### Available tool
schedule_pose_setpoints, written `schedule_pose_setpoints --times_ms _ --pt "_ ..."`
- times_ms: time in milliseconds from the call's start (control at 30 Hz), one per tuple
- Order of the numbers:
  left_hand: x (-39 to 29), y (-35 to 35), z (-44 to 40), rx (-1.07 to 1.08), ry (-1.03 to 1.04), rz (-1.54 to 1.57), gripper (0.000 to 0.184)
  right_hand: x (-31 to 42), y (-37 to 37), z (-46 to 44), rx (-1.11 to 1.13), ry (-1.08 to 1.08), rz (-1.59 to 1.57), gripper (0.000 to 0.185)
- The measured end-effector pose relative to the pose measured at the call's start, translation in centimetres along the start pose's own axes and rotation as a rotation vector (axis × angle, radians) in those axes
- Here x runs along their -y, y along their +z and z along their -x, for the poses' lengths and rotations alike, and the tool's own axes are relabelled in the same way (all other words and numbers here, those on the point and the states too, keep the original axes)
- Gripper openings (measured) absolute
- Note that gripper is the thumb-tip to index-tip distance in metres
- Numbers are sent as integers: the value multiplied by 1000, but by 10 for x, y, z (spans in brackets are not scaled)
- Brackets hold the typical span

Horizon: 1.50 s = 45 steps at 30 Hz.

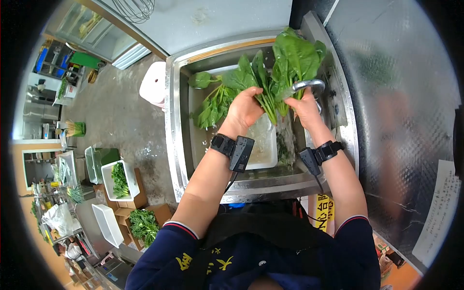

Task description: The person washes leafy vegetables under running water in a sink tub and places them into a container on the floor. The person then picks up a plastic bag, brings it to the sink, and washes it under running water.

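My left hand is closed around the stems of some spinach over the sink, its leaves pointing away from me. Beside it, my right hand grips the stem end of a larger spinach bunch under the curved metal faucet. Water comes from the spout onto the stems and right fingers. A white basin with water stands in the steel sink, below my hands. More leafy greens lie at the basin's left side.
A pink-and-white stool stands left of the sink. On the floor side are a white bin of greens, another white bin and boxed greens. A metal wall rises at the right.
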State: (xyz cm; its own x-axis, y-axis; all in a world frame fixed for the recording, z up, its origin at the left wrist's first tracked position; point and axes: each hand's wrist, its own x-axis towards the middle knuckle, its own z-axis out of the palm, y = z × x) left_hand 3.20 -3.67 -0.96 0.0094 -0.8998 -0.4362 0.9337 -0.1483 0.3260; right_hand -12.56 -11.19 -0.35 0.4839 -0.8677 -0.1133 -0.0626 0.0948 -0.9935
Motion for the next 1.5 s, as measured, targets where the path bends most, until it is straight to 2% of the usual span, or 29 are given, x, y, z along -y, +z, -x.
schedule_pose_setpoints --times_ms 67,133,200,233,267,333,400,467,633,700,733,800,833,867,933,967,1067,1133,1233,1333,1400,1433,1500 --pt "0 7 1 47 8 -57 29 12 6 8 30 36 -20 57" --pt "4 20 5 -37 21 -142 30 12 9 8 60 73 -38 54" --pt "6 18 2 19 17 -163 31 -3 10 -2 120 -68 153 54" --pt "8 18 3 34 98 -211 30 -3 9 -4 79 -123 290 47" --pt "10 18 4 32 98 -212 30 -4 8 -4 80 -122 288 47" --pt "10 33 16 -174 201 -422 30 0 8 -4 93 -51 6 46" --pt "9 25 13 -139 230 -411 30 0 5 -3 56 -46 -89 44" --pt "11 21 13 -101 211 -410 29 9 -1 1 28 180 -13 44" --pt "10 31 8 -123 233 -391 28 20 6 9 148 47 -5 41" --pt "11 39 4 -95 223 -394 37 9 8 0 205 -218 271 48" --pt "11 41 6 -92 224 -396 37 9 6 0 203 -221 271 48" --pt "9 43 13 -87 234 -613 45 12 3 1 135 -106 70 49" --pt "10 44 13 -169 253 -618 55 13 3 3 131 -7 -53 48" --pt "11 39 10 -171 250 -616 55 15 2 6 130 -4 -52 48" --pt "14 30 4 -167 324 -656 60 20 -1 10 144 270 -217 48" --pt "15 25 1 -167 327 -657 60 13 -1 9 131 165 -220 50" --pt "17 24 5 -190 339 -622 64 4 0 7 99 93 -329 51" --pt "17 32 10 -126 289 -424 70 8 -3 11 110 130 -302 52" --pt "20 48 22 -227 332 -569 66 14 -2 11 149 191 -255 53" --pt "24 27 8 -199 430 -629 65 7 0 10 180 85 -172 51" --pt "27 19 3 -179 458 -609 63 3 2 6 120 -29 -129 49" --pt "25 17 3 -162 491 -588 60 9 3 7 122 -32 -132 49" --pt "19 18 7 -138 473 -555 66 24 1 13 164 210 -55 51"
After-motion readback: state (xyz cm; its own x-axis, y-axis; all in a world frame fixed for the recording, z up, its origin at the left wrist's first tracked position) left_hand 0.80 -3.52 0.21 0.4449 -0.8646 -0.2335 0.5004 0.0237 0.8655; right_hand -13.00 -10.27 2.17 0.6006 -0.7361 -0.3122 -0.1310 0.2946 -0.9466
